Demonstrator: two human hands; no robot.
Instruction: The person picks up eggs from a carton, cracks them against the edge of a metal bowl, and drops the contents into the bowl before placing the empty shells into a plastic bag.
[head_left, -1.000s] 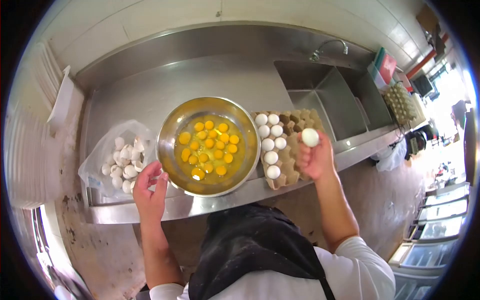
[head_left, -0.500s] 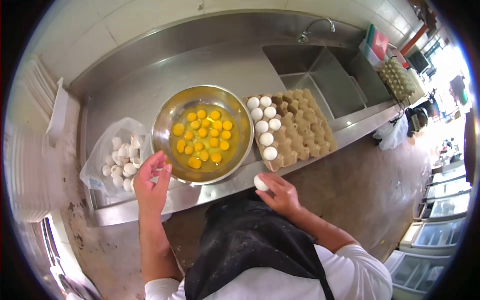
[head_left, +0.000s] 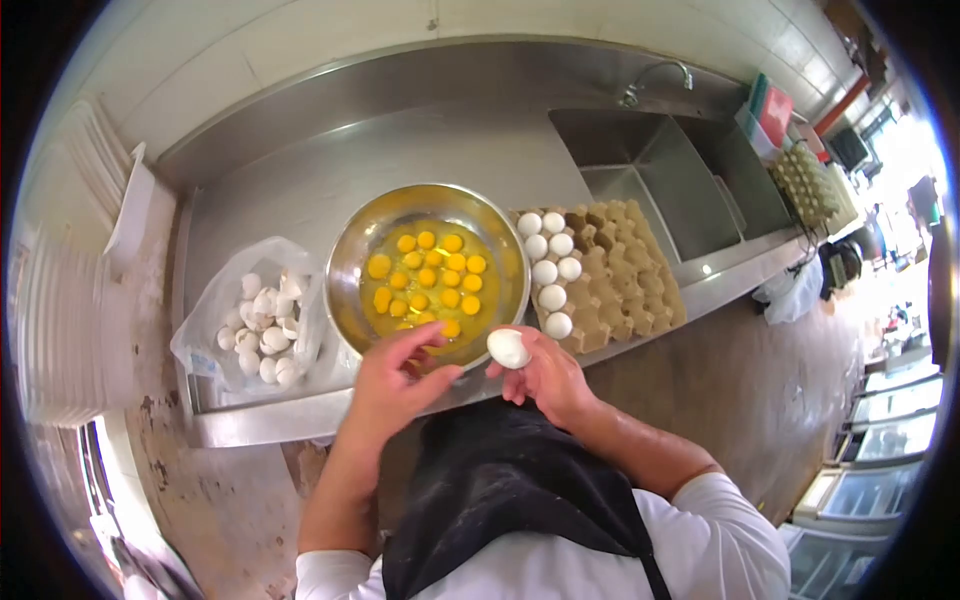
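Note:
My right hand (head_left: 548, 378) is closed around a white egg (head_left: 509, 348), held just off the near rim of a steel bowl (head_left: 343, 240). Several yolks (head_left: 428, 277) float in clear egg white inside that bowl. Over the bowl's near edge, my left hand (head_left: 400, 380) is open and holds nothing, thumb and fingers apart. To the bowl's right, a cardboard egg tray (head_left: 630, 270) carries white eggs (head_left: 545, 272) in its left columns; the other cups hold none. Left of the bowl lies a clear plastic bag (head_left: 205, 310) with eggshells (head_left: 262, 325) in it.
The bowl, tray and bag rest on a steel counter (head_left: 420, 140) with a raised back. A sink (head_left: 650, 190) and a faucet (head_left: 655, 75) are at the right. More egg trays (head_left: 803, 185) stand beyond the sink. White plates (head_left: 65, 340) are stacked at far left.
My right hand has brought the egg left and up to the bowl's near rim. My left hand has moved right, from beside the bag toward the egg. The view has shifted slightly.

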